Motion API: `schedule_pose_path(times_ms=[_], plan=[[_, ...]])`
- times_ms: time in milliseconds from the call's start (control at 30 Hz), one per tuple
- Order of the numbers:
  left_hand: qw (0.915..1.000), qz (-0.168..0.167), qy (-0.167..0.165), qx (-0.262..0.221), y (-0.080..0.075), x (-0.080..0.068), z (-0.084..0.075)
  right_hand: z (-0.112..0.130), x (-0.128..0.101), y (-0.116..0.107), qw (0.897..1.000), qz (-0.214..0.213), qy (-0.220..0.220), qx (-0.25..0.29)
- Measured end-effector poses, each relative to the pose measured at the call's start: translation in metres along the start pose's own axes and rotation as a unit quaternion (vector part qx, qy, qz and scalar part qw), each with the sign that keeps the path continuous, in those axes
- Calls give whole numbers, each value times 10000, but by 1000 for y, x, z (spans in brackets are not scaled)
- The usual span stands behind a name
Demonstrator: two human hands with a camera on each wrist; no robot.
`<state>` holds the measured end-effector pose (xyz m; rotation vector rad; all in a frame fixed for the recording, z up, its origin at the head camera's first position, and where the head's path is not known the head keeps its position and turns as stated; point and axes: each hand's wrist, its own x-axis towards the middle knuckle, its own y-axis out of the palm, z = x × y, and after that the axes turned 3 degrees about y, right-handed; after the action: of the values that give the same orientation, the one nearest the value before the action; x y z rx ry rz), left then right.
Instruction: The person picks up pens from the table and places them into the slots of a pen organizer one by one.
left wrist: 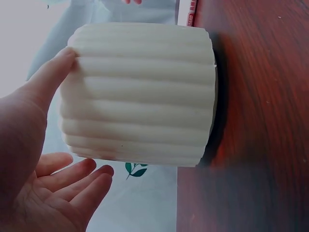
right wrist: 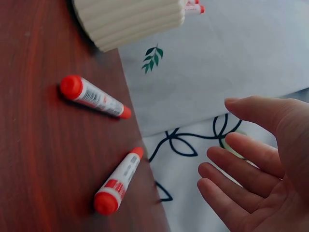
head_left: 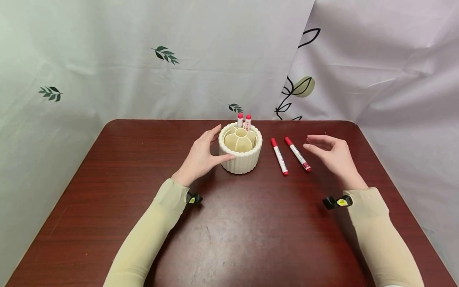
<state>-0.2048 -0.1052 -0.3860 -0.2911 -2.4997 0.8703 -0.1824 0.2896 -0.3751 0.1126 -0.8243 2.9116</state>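
Note:
A cream ribbed pen holder (head_left: 241,159) with a flower-shaped divider stands toward the back of the table. Two red-capped markers (head_left: 248,122) stand upright in its rear slots. My left hand (head_left: 201,156) spreads around the holder's left side, the thumb across its front at the rim and the fingers behind; in the left wrist view the thumb tip meets the ribbed wall (left wrist: 140,96). Two more white markers with red ends lie right of the holder, a left one (head_left: 279,157) and a right one (head_left: 298,154). Beside them hovers my right hand (head_left: 333,156), fingers extended, holding nothing.
The dark red wooden table (head_left: 229,239) has rounded back corners. Behind it hangs a pale curtain (head_left: 201,79) with leaf prints, close to the back edge. Each wrist wears a small black camera, one on the left (head_left: 194,198) and one on the right (head_left: 337,202).

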Motion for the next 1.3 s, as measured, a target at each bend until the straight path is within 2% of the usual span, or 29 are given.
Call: schedule_pose_path(times_ms=[233, 367, 600, 833, 1067, 1300], plan=[[9994, 214, -79, 258, 4, 8, -3, -12, -3, 0, 9997, 29, 8, -258], [9995, 273, -60, 144, 8, 13, -1, -17, -4, 1, 9983, 71, 72, -579], [9979, 463, -209, -399, 12, 18, 3, -24, -8, 2, 9950, 129, 153, -982], [9974, 368, -319, -528, 12, 20, 4, -33, -8, 6, 9954, 169, 96, -934], [9975, 316, -322, -548, 11, 20, 4, -40, -8, 7, 9907, 93, 167, -1346], [9973, 323, -362, -554, 11, 20, 3, -41, -8, 10, 9897, 256, 324, -1373]])
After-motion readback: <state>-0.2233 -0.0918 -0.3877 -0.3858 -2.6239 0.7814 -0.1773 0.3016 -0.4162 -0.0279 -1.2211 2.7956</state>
